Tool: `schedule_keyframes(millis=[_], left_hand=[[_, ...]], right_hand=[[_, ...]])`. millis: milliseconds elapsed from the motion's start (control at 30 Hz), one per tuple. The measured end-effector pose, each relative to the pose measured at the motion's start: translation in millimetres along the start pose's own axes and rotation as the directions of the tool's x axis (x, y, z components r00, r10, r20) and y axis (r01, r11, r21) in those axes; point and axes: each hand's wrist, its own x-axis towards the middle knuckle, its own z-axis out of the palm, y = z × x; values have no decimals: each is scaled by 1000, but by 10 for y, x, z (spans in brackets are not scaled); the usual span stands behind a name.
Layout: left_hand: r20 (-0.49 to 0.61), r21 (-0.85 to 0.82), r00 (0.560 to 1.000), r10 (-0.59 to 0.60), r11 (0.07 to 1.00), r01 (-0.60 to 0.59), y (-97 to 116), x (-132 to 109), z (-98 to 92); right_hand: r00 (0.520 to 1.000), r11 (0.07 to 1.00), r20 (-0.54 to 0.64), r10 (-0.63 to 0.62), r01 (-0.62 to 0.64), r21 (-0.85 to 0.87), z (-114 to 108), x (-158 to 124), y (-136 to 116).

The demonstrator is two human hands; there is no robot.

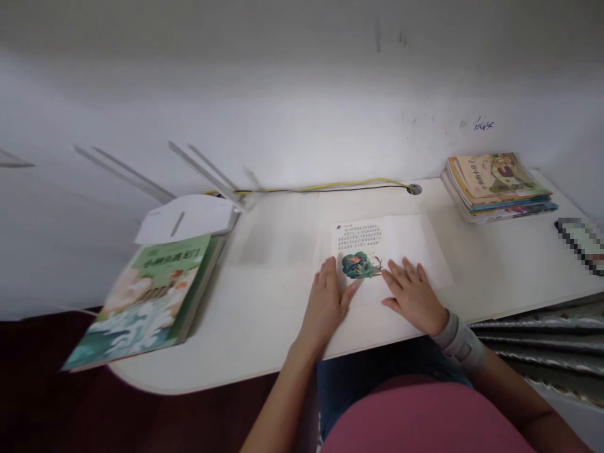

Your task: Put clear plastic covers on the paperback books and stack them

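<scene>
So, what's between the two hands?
The lower part of the printed page, with its green leafy picture, lies between the left hand and the right hand; the head view shows it.

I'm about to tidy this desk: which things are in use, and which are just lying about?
In use:
- illustrated page, with left hand and right hand on it

Apparently just lying about:
- green-covered picture book
- white router
- stack of books
- pixelated phone
</scene>
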Motion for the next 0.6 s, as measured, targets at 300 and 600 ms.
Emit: schedule_keyframes(millis=[300, 600], left_hand=[[14, 151, 999, 40, 988, -42, 14, -27, 36], [-1, 138, 999, 39, 990, -39, 16, -31, 24]], right_hand=[[1000, 1000, 0, 16, -16, -14, -5, -9, -17], [1000, 1000, -6, 21, -21, -11, -5, 8, 10]])
